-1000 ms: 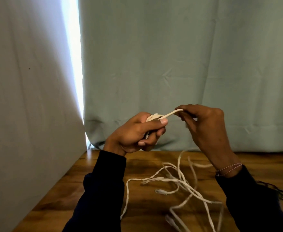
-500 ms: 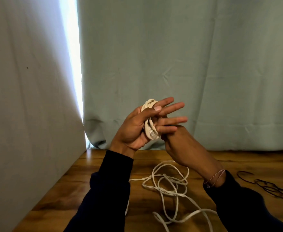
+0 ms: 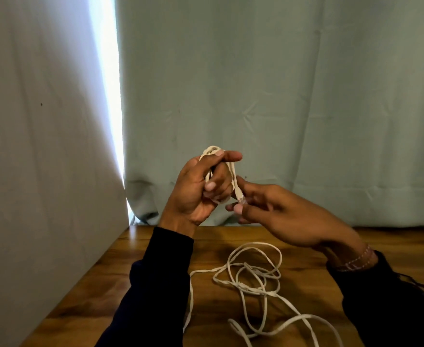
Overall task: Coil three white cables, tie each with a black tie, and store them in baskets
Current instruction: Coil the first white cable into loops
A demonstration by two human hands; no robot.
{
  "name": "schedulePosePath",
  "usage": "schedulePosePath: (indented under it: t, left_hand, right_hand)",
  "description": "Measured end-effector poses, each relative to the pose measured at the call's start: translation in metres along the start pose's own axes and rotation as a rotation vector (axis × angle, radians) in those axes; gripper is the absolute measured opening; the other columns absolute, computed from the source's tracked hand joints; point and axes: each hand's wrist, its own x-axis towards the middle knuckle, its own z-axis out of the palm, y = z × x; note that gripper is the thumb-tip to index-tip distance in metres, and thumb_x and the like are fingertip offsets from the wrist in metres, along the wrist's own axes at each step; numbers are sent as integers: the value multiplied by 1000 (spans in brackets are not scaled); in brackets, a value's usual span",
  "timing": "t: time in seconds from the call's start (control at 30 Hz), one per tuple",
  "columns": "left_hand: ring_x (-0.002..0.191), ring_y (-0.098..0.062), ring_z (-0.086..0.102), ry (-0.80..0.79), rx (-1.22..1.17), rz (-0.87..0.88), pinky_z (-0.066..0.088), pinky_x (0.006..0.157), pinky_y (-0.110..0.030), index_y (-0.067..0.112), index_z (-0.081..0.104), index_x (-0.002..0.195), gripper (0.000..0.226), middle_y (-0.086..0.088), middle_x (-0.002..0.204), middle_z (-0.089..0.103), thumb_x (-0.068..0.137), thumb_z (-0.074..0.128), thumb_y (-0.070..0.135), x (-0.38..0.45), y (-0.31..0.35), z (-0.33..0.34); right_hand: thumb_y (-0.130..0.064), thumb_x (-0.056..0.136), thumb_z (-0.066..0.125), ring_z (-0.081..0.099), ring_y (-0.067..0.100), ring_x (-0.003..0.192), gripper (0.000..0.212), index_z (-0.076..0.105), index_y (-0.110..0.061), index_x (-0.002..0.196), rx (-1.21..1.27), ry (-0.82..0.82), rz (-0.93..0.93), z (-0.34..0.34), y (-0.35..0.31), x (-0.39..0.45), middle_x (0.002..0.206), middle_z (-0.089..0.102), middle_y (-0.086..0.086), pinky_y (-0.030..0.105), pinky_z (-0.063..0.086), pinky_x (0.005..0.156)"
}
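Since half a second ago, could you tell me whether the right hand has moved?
Yes. The right hand has come out from behind the left hand and now sits to its right, above the table's far edge.

Coil (image 3: 214, 156) in left hand (image 3: 201, 189), right hand (image 3: 281, 214) beside, loose cable (image 3: 256, 284) on table (image 3: 105, 296) below

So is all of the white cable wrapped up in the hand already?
No, the left hand holds only a small coil, while the rest of the white cable lies loose on the wooden table.
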Motion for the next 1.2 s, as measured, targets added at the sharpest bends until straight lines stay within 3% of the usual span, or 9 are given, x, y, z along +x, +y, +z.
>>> schedulePosePath:
  t: [0.1, 0.2, 0.33, 0.47, 0.53, 0.6, 0.77, 0.93, 1.2]
  left_hand:
    - [26, -3, 27, -36, -161, -38, 29, 33, -16, 7, 61, 75, 40, 8, 33, 35, 102, 35, 21, 1, 0, 3]
    - [25, -6, 22, -15, -228, -75, 25, 31, -17, 13, 52, 64, 46, 8, 31, 29, 104, 34, 27, 1, -2, 2]
    - [27, -9, 17, -113, -259, -133, 19, 34, -19, 17, 50, 62, 42, 7, 31, 25, 101, 37, 26, -1, -4, 2]
    - [27, -10, 21, -288, -306, -192, 19, 35, -19, 15, 53, 64, 34, 7, 35, 25, 97, 50, 23, -2, -9, 10]
    - [27, -9, 20, -356, -328, -220, 17, 36, -21, 15, 55, 66, 32, 7, 35, 26, 97, 52, 22, -3, -11, 13]
    - [27, -9, 20, -372, -323, -233, 17, 36, -20, 15, 56, 66, 32, 7, 35, 27, 97, 53, 24, -3, -12, 15]
    - [24, -6, 36, -267, -158, -219, 29, 35, -20, 16, 57, 61, 47, 7, 32, 45, 102, 36, 28, -4, -17, 24]
    - [28, -10, 48, -111, -11, -229, 36, 37, -19, 15, 59, 55, 50, 0, 35, 52, 99, 36, 27, -4, -13, 24]
    - [29, -12, 51, 82, -2, -253, 42, 35, -16, 11, 61, 53, 40, -5, 39, 55, 90, 56, 24, 2, -14, 34]
  right_hand:
    - [-39, 103, 47, 61, 23, 123, 39, 54, -31, 140, 132, -57, -43, -3, -4, -5, 132, 65, 3, 48, 50, 105]
    - [-72, 93, 39, 64, 39, 110, 52, 66, -38, 123, -3, 119, -36, 5, -3, -2, 115, 69, 19, 59, 52, 95]
    - [-58, 91, 55, 71, 8, 89, 38, 69, -26, 104, -34, 558, 33, 6, 3, 7, 94, 74, -7, 41, 61, 85]
    - [-56, 97, 40, 66, 2, 106, 49, 56, -32, 136, 15, 470, -32, 3, 4, 7, 118, 70, -10, 27, 56, 93]
    - [-56, 96, 34, 65, -1, 107, 48, 60, -35, 130, 151, 456, -77, 5, -1, 4, 115, 70, -12, 18, 53, 89]
    - [-56, 97, 31, 67, 5, 100, 49, 64, -28, 122, 186, 466, -83, 9, -4, 3, 107, 71, -6, 21, 56, 84]
    - [-60, 92, 27, 63, 5, 81, 54, 55, -18, 112, 116, 508, -13, 17, -6, 5, 94, 63, 1, 26, 55, 71]
    - [-53, 99, 34, 65, 27, 92, 47, 58, -12, 105, 143, 499, 11, 12, -1, 5, 96, 64, 14, 44, 55, 81]
    - [-38, 104, 39, 63, 0, 80, 30, 55, -13, 111, 126, 679, 5, 20, 6, 13, 89, 63, -3, 14, 51, 65]
